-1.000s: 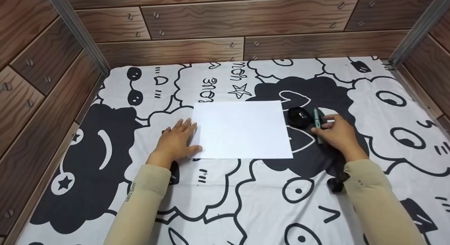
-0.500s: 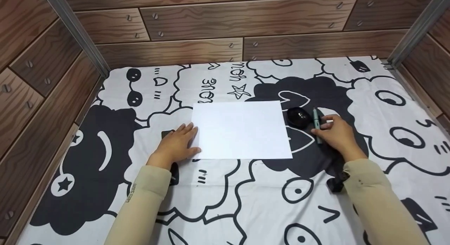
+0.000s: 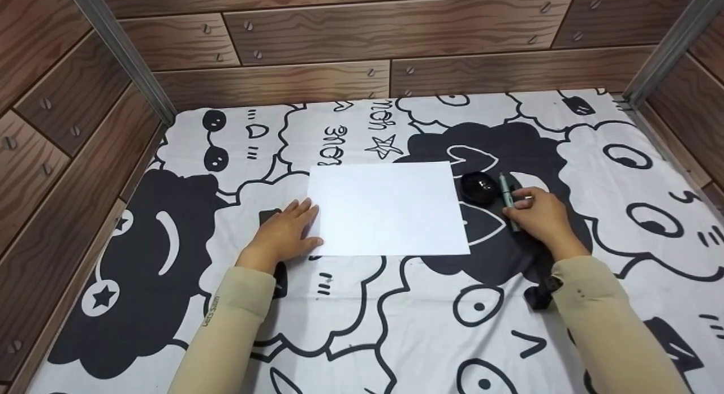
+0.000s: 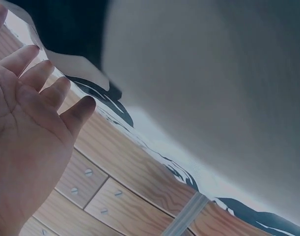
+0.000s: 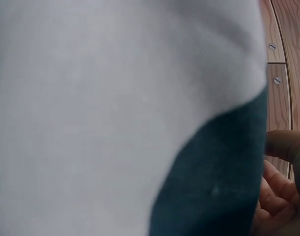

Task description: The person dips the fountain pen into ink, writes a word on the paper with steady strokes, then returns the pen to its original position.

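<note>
A blank white sheet of paper (image 3: 390,207) lies flat on the patterned cloth in the head view. My left hand (image 3: 285,234) rests at its left edge with the fingers straight and the thumb over the lower left corner. The left wrist view shows the same hand (image 4: 29,142) from the palm side, fingers extended. To the right of the paper, my right hand (image 3: 540,216) pinches a green pen (image 3: 505,191) between thumb and fingers, its tip end pointing away from me. In the right wrist view only part of the hand (image 5: 280,196) shows, and the pen is hidden.
Between paper and pen sits a glossy black rounded object (image 3: 479,188). A black-and-white cartoon cloth (image 3: 350,303) covers the surface. Wood-print panels (image 3: 317,38) and grey metal posts (image 3: 121,49) enclose the back and sides. A black strap device (image 3: 540,297) hangs at the right wrist.
The pen has tilted slightly, its far end moving left toward the black object. The left hand's fingers have drawn closer together and slid a little toward me. The paper is nearly still.
</note>
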The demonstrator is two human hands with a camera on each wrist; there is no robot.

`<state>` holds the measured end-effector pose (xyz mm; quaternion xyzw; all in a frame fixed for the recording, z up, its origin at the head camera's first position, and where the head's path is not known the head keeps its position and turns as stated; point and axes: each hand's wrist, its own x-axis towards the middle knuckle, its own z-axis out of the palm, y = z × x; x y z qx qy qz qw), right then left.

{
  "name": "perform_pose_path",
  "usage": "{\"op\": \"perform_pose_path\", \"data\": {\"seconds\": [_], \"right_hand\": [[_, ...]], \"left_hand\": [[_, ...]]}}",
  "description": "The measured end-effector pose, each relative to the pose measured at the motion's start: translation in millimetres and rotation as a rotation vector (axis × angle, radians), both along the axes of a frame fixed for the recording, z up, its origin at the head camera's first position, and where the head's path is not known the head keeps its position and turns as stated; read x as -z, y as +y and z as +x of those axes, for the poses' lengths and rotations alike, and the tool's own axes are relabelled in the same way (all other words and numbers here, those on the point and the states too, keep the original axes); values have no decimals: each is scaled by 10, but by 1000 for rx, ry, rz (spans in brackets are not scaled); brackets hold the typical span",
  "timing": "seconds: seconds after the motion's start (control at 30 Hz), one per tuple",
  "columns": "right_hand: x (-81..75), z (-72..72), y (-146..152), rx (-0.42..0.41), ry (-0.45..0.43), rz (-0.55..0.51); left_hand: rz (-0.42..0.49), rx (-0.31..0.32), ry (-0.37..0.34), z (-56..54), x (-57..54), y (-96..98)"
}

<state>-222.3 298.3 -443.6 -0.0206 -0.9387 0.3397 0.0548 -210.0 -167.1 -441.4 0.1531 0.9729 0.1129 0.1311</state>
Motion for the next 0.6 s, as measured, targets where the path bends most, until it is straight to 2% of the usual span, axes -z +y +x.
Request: {"op": "perform_pose_path", "data": {"seconds": [0.2,0.6], "right_hand": [[-17,14,-8,-5,10,5],[-49,43,-12,-8,13,-30]], "left_hand": [[48,1,-17,20,-20,-4],[35,2,-23,14,-26,2]]}}
